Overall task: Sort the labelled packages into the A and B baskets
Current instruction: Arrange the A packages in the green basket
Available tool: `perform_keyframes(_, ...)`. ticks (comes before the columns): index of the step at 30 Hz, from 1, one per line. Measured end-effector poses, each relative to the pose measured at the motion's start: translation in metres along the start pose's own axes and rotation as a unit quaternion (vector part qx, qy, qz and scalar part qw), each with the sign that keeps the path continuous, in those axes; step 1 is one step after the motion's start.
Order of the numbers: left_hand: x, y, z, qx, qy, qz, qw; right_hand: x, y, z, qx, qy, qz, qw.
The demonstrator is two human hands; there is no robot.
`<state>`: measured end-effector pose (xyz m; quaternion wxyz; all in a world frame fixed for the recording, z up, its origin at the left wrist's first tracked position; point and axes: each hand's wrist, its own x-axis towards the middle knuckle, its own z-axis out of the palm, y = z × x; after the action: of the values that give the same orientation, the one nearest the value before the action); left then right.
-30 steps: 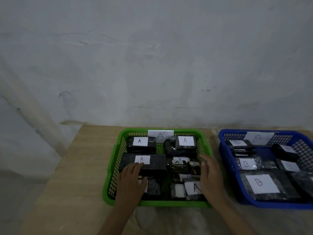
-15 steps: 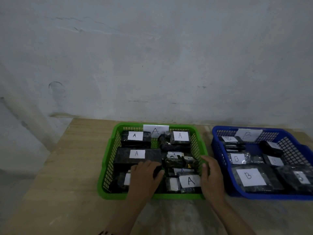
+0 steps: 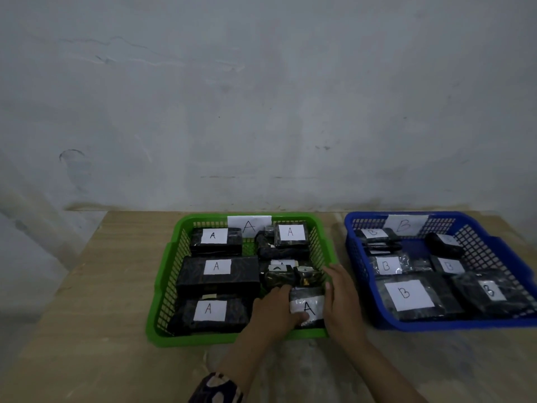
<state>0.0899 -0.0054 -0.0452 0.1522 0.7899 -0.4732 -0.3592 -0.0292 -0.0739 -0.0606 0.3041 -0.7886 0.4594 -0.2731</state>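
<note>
While both hands meet in the green basket [image 3: 162, 289], I see the left hand [image 3: 273, 311] curl round a small A package [image 3: 309, 306] at the near right corner, thumb under its near edge; the right hand [image 3: 341, 298] presses its right side, fingers together along the basket's right wall, and whether they curl I cannot tell; other A packages [image 3: 216, 267] crowd the basket to its rims; the blue basket [image 3: 353, 251] sits just beside on the right, apart by a narrow strip of table [image 3: 87, 344], holding B packages [image 3: 405, 295]; open room lies left of the green basket and along the near edge.
</note>
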Motion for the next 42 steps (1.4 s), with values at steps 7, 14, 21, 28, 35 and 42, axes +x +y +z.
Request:
perform_keyframes(7, 0.001, -0.008, -0.02, -0.041, 0.0, -0.003, 0.999, 0.006, 0.001, -0.005, -0.021, -0.004, -0.005, 1.0)
perform_keyframes(14, 0.002, -0.013, -0.015, -0.006, 0.019, 0.008, 1.0, 0.029, -0.003, -0.01, -0.075, -0.006, -0.038, 0.996)
perform_keyframes(21, 0.008, -0.004, -0.025, -0.001, 0.164, 0.021, 0.986, 0.058, -0.012, -0.016, -0.183, -0.119, -0.078, 0.973)
perform_keyframes(28, 0.048, -0.01, -0.035, 0.202, 0.13, 0.031, 0.97, 0.071, -0.018, -0.006, -0.372, -0.282, -0.113, 0.877)
perform_keyframes(35, 0.052, -0.01, -0.045, 0.211, 0.041, 0.018, 0.976, 0.074, -0.019, -0.013, -0.351, -0.334, -0.109, 0.868)
perform_keyframes(42, 0.051, -0.01, -0.05, 0.13, 0.03, 0.032, 0.991, 0.077, -0.02, -0.016, -0.344, -0.348, -0.107, 0.865)
